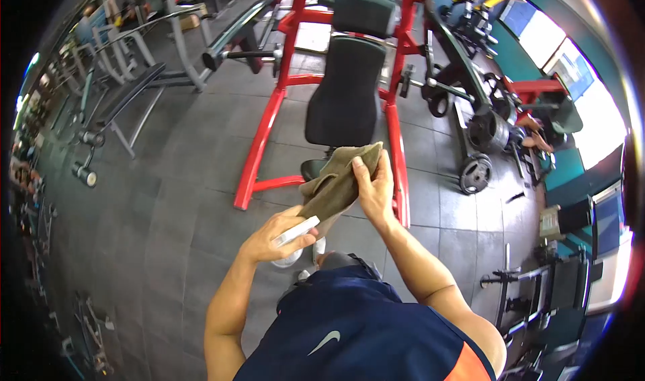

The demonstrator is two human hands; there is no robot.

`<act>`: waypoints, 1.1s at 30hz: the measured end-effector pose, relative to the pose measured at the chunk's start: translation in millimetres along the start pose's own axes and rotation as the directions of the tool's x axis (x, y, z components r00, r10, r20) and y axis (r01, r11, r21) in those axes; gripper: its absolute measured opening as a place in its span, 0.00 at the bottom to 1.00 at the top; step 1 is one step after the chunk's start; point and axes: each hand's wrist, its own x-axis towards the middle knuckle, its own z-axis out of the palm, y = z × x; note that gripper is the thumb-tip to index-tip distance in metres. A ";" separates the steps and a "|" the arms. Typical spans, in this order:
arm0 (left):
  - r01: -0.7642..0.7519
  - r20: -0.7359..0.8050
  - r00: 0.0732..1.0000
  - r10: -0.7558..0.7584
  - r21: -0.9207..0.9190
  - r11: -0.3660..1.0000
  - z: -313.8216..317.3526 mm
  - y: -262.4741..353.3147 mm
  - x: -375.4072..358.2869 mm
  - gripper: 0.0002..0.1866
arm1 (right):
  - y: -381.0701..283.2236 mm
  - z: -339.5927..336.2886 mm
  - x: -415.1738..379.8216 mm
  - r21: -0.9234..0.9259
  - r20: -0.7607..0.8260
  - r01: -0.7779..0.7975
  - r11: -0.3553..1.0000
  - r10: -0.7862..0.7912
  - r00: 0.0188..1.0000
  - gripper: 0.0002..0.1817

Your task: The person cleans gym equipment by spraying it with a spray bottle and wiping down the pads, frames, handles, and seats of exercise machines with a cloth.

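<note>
An olive-brown towel, partly folded, stretches between my two hands in front of my body. My right hand pinches its upper right end, thumb on top. My left hand is closed round a slim white rectangular object, which may be a phone. The towel's lower end meets the fingers of that hand; how they grip it is partly hidden. Just beyond the towel stands a seated weight machine with a black padded backrest and a red frame.
On the left is a bench with a barbell rack, and dumbbells lie on the floor. Weight plates rest at the machine's right. More gym equipment lines the right wall. Dark floor tiles surround me.
</note>
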 end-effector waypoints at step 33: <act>0.349 -0.222 0.917 -0.333 0.037 0.937 138.4 -117.6 462.8 0.19 | 199.9 -338.6 455.0 -0.713 0.645 0.549 0.435 0.101 0.757 0.29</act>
